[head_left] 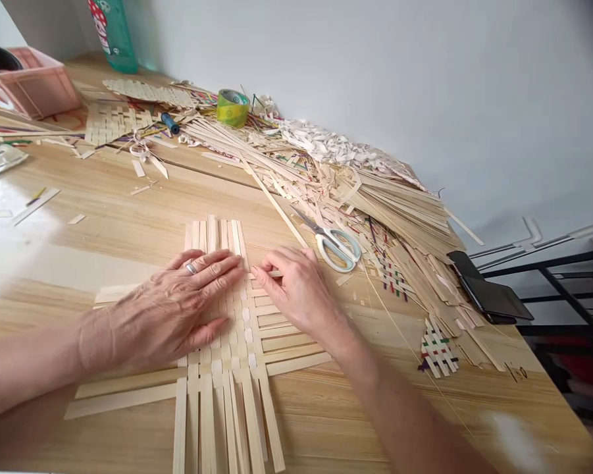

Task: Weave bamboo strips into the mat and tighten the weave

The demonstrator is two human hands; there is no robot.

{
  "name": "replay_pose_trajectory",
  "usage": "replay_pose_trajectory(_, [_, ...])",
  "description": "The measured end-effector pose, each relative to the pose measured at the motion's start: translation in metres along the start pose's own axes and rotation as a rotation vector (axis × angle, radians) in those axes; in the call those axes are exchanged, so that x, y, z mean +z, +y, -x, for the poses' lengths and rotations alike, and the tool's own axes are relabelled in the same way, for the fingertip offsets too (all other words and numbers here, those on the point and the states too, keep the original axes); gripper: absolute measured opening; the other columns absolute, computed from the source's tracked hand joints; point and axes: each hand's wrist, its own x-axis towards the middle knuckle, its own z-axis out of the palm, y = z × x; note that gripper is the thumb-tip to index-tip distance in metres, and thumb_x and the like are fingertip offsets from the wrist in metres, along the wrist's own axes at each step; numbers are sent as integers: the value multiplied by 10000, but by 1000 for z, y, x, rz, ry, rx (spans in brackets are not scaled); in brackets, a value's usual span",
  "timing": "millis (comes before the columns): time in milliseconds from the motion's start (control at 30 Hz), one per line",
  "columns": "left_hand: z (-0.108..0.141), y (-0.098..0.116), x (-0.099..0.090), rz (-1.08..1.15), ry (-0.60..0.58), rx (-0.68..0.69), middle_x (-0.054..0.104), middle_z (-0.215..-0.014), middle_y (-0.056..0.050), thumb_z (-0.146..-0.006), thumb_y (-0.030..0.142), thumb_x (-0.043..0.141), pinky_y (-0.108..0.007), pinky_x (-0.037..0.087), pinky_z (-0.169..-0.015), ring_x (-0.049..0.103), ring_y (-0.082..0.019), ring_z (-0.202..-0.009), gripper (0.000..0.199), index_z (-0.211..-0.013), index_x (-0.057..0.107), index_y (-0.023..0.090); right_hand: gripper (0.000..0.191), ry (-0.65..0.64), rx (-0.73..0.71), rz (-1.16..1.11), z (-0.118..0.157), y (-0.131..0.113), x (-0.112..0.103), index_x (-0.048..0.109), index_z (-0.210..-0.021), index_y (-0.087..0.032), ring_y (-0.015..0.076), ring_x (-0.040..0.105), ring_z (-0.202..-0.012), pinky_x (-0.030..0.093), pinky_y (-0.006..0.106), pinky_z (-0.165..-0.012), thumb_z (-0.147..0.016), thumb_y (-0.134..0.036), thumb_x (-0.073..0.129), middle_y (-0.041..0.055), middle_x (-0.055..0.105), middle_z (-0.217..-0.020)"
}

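Note:
A woven mat of pale flat strips [232, 352] lies on the wooden table, with loose strip ends sticking out on all sides. My left hand [192, 299], with a ring on one finger, rests flat on the upper left of the weave, its fingers stretched out to the right. At the weave's upper right edge my right hand [293, 283] is closed, thumb against curled fingers. A pale strip [275, 272] shows between those fingers, in line with the crosswise strips. Part of the weave is hidden beneath my left hand.
White-handled scissors [338, 249] lie right of the mat. Behind them spreads a heap of loose strips [389, 204] with a yellow tape roll [233, 108]. A pink basket [39, 85] stands at the back left, and a black wallet-like case [488, 289] lies at the right edge.

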Motion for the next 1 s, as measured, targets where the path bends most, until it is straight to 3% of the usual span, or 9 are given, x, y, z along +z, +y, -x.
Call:
replay_pose_trajectory(200, [-4, 7, -6, 83, -22, -110, 498, -1519, -62, -928, 463, 516, -503, 313, -1176, 392, -320, -1446, 649, -1539, 363, 304, 325, -46, 10, -67, -4, 3, -3, 486, -689, -202, 146, 549, -721, 321, 329, -764, -987, -295, 575, -20, 620, -728])
replay_pose_trajectory(467, [-6, 3, -3, 80, -14, -98, 457, -1548, -59, -914, 505, 496, -518, 310, -1172, 396, -335, -1438, 683, -1549, 335, 312, 339, -89, 5, -81, -3, 3, -5, 490, -687, -201, 149, 547, -738, 316, 327, -744, -1004, -306, 547, -15, 627, -735])
replay_pose_trajectory(733, [-7, 5, -4, 81, -36, -139, 513, -1501, -66, -892, 518, 534, -508, 346, -1148, 402, -338, -1435, 694, -1532, 373, 301, 357, -91, -20, -73, -3, 3, -6, 501, -686, -203, 157, 547, -737, 321, 333, -749, -1023, -319, 498, -4, 628, -726])
replay_pose_trajectory(1000, [-5, 5, -3, 29, -27, -100, 391, -1596, -81, -914, 510, 508, -460, 270, -1209, 373, -293, -1460, 719, -1552, 332, 228, 333, -112, -17, -57, -4, 4, -6, 493, -696, -200, 158, 557, -755, 318, 333, -764, -1014, -294, 519, -11, 640, -753])
